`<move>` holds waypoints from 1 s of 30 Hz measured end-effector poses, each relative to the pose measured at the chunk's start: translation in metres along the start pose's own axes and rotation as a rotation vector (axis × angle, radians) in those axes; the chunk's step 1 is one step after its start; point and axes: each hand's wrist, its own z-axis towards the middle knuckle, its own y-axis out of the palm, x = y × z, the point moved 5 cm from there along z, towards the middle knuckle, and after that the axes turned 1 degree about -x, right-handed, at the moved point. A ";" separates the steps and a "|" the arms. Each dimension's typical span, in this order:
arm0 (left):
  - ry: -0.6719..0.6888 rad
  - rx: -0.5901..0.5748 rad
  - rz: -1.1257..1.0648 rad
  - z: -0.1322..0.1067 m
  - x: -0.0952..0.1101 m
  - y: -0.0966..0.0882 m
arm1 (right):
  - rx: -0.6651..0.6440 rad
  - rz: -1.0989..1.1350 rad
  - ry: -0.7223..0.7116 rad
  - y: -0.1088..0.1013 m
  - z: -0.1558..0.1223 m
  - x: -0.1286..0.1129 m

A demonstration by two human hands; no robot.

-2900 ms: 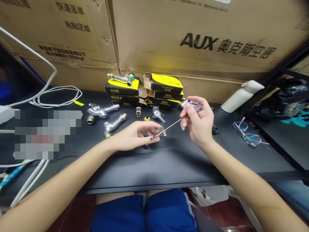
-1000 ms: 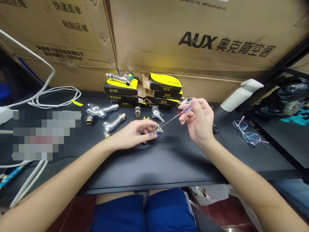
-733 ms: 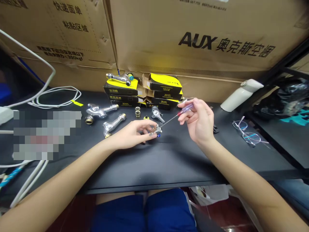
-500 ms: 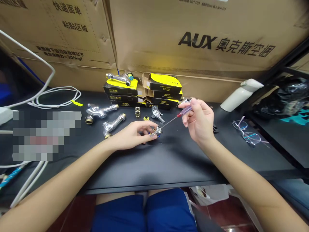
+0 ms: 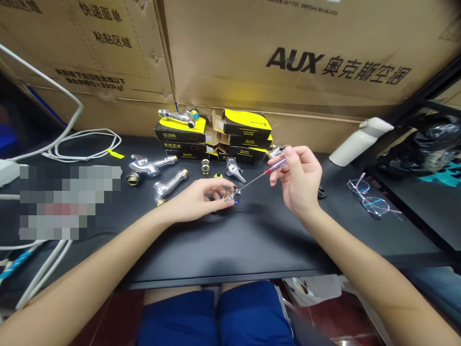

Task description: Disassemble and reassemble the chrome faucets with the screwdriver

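Note:
My left hand (image 5: 203,198) is closed, thumb and fingers pinching a small chrome-and-brass faucet part (image 5: 229,194). Closed round the translucent red-and-purple handle of a screwdriver (image 5: 272,168), my right hand (image 5: 299,180) points its thin shaft down to the left. The screwdriver's tip meets the faucet part, though the exact contact is too small to make out. Just below that part is a small blue piece (image 5: 236,202). A chrome faucet handle (image 5: 235,170) lies behind my left hand, near brass rings (image 5: 205,167) and a small yellow-and-black piece (image 5: 218,176).
Chrome faucet bodies (image 5: 153,165) lie at left, and another faucet (image 5: 180,117) rests on stacked black-and-yellow boxes (image 5: 247,124). A white bottle (image 5: 360,142) and eyeglasses (image 5: 374,205) are on the right. White cables (image 5: 86,139) run along the left; large cartons (image 5: 230,57) stand behind.
The faucet part in my left hand has turned a little, and the blue piece shows apart below it. My right hand has shifted slightly right with the screwdriver.

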 end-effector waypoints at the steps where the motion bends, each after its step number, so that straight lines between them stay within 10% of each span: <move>1: 0.002 0.010 -0.007 0.000 -0.001 -0.001 | -0.002 -0.040 -0.044 0.000 -0.001 -0.002; 14: -0.018 0.265 -0.425 0.003 -0.005 -0.030 | -0.085 -0.256 -0.116 0.005 -0.007 -0.005; 30: -0.120 0.221 -0.688 0.007 -0.005 -0.027 | -0.383 -0.680 -0.438 0.019 -0.026 -0.001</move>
